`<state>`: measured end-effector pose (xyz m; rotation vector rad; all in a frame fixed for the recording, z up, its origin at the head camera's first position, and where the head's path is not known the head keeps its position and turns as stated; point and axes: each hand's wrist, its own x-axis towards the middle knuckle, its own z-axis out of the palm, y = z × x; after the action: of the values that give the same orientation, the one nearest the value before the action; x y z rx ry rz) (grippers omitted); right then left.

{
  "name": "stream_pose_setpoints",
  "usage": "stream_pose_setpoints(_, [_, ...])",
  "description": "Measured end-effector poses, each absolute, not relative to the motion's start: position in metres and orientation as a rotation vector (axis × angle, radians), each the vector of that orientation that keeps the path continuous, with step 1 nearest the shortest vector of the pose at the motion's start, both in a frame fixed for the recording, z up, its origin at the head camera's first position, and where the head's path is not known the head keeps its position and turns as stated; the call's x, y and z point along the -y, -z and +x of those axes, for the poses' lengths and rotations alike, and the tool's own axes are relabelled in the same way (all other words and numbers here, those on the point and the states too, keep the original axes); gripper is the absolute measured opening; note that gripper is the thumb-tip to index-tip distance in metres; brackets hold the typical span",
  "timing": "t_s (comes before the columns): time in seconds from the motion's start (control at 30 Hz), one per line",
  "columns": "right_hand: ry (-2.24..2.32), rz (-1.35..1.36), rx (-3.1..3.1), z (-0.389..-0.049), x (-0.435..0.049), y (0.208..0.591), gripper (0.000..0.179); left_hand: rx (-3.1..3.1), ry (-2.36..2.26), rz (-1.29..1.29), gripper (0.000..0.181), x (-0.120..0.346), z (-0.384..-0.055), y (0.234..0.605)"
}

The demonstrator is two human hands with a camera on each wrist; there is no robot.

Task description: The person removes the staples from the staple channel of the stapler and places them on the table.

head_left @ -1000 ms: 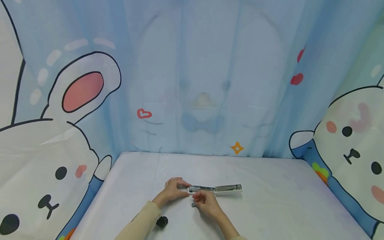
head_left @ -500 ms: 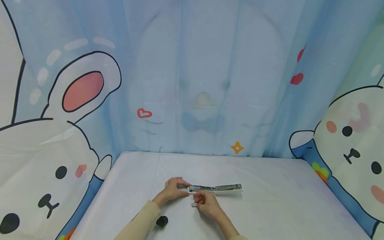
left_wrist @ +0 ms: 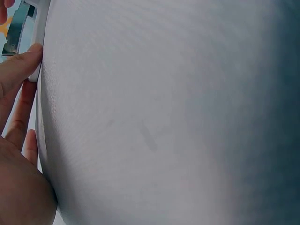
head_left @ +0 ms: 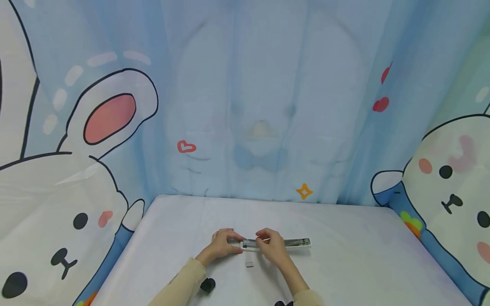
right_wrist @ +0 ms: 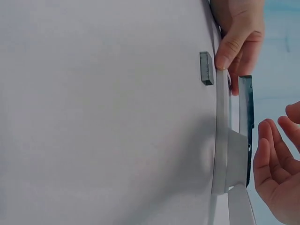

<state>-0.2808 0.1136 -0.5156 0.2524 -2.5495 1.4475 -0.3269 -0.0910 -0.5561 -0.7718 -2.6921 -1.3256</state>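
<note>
A white stapler [head_left: 297,243] lies lengthwise on the table, folded wide open, its metal staple channel showing. My left hand [head_left: 223,242] grips its left end between thumb and fingers; in the left wrist view the thumb presses the white base [left_wrist: 40,28]. Above the middle of the stapler is my right hand [head_left: 272,246]. In the right wrist view its fingers are slightly bent beside the raised metal channel [right_wrist: 245,101], with nothing visible between them. A small grey block of staples [head_left: 249,264] rests on the table, on the near side of the stapler.
The white-covered table [head_left: 356,250] extends around the hands. Behind it hangs a blue curtain [head_left: 214,106] printed with cartoon rabbits. A small black object [head_left: 208,285] sits by the left sleeve, and another dark piece [head_left: 283,303] shows at the bottom edge.
My right hand has moved up and away from beside the staple block to over the stapler. The block now lies alone. My left hand stays on the stapler's end; the view shifted slightly.
</note>
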Motion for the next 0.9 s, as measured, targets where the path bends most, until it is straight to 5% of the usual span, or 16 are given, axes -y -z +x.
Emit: stream_pose_setpoints(0.9, [-1.334,0.159,2.68,-0.2809,-0.1109,0.5158,0.017,2.685,1.343,-0.749,0.03,0.0909,-0.3243,0.5577])
